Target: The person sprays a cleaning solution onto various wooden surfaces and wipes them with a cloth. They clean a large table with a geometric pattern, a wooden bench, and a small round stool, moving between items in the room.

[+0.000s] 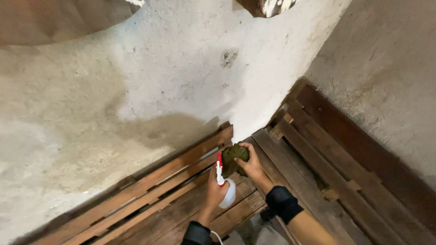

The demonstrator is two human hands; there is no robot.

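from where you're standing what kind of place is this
Probably a bare storeroom, shed or cellar corner. The rough plaster wall is stained and unpainted, and wooden slat pallets lean against it. The left hand holds a spray bottle; the right hand presses a green cloth to the wood.

The left hand [213,193] hides most of the spray bottle [225,190]. Both forearms are cut off at the bottom edge. The green cloth [232,159] is partly covered by the right hand [251,164].

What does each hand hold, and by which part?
Left hand: white spray bottle, gripped around its body. Right hand: dark green cloth, bunched under the fingers against the wooden slats.
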